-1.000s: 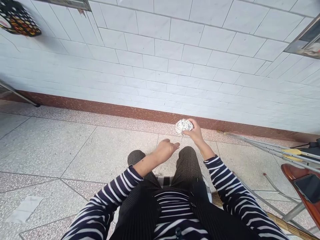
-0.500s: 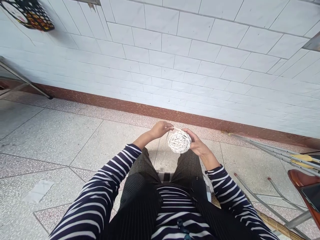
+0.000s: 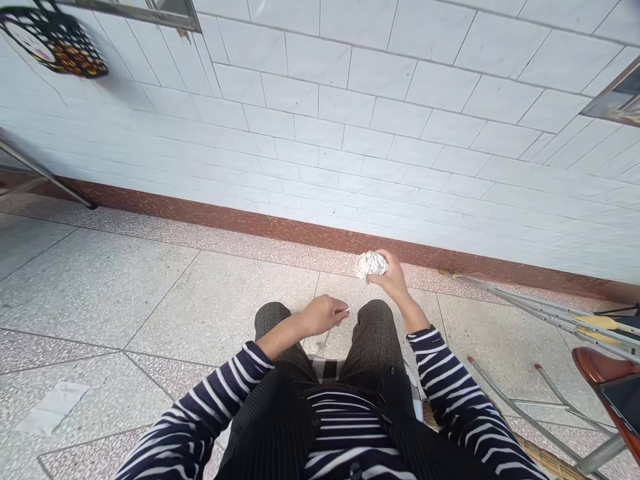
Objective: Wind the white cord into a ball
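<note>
A white braided, coiled piece (image 3: 372, 265) is gripped at its right side in my right hand (image 3: 395, 278), out beyond my knees. It looks smaller and turned partly edge-on, and its outline is slightly blurred. Lower and closer to my lap, my left hand (image 3: 323, 315) is closed in a pinch, with a small white bit at the fingertips that looks like the end of a strand. Whether a strand runs from there to the coiled piece cannot be made out. The two hands are apart.
Ahead stands a white tiled wall (image 3: 345, 133) with a red-brown skirting (image 3: 250, 217). Crutches (image 3: 525, 301) lean at the right, near a brown chair (image 3: 595, 373). A white sheet (image 3: 53, 408) lies on the floor at left. A dotted bag (image 3: 75, 47) hangs upper left.
My left hand has dropped toward my lap, away from the coiled piece. My right hand has moved up slightly and turned the piece from face-on to partly edge-on.
</note>
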A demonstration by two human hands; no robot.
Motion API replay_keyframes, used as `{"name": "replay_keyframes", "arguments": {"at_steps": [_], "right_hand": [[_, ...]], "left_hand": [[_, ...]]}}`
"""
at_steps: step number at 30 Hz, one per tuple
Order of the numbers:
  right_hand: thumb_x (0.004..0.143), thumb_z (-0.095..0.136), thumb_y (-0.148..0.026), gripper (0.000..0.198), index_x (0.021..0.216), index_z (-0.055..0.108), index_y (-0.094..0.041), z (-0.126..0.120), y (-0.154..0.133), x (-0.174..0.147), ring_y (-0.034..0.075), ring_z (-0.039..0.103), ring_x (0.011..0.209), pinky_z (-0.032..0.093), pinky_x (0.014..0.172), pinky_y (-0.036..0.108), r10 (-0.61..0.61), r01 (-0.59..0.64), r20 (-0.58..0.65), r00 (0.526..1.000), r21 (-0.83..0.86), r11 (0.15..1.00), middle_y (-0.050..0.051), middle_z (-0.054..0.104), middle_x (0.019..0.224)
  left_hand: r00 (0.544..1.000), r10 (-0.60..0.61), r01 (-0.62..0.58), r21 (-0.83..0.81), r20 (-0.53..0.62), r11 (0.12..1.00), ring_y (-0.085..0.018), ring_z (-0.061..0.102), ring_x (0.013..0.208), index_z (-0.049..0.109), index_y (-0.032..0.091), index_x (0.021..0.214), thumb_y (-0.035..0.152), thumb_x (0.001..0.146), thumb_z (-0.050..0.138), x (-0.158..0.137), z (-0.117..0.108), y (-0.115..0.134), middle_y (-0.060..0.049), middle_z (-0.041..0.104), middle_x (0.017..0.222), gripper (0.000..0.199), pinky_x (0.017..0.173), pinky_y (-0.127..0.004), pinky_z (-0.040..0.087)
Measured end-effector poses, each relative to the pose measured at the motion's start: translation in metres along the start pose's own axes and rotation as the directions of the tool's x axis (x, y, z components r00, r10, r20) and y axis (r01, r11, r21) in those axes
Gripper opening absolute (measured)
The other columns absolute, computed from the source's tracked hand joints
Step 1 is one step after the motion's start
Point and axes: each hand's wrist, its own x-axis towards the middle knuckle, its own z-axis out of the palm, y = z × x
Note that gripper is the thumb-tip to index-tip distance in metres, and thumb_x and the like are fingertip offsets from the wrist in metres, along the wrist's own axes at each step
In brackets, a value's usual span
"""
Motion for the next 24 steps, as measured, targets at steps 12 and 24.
{"name": "replay_keyframes", "arguments": {"at_steps": [12,24], "right_hand": [[0.052,0.072,-0.018,0.065,0.117,0.066,-0.026,0.022,-0.007,-0.071,0.027,0.062,0.107,0.048,0.091,0.036,-0.002,-0.412,0.571,0.821,0.594,0.691,0.003,0.068,0.114],[0.056,0.072,-0.026,0.068,0.123,0.066,-0.028,-0.013,-0.061,-0.052,0.034,0.058,0.121,0.047,0.100,0.045,-0.046,-0.123,0.209,0.977,0.723,0.679,0.006,0.066,0.128]], "left_hand": [[0.959,0.134,-0.089,0.183,-0.250,0.979,-0.018,0.066,0.081,0.070,0.016,0.084,0.026,0.097,0.051,0.025,-0.051,-0.011,-0.007,0.073,0.085,0.025,0.084,-0.030,0.049],[0.971,-0.187,0.146,-0.249,-0.148,0.957,-0.016,0.061,0.071,0.069,0.016,0.077,0.035,0.095,0.046,-0.001,0.026,-0.012,0.000,0.068,0.072,0.035,0.071,-0.025,0.046]]}}
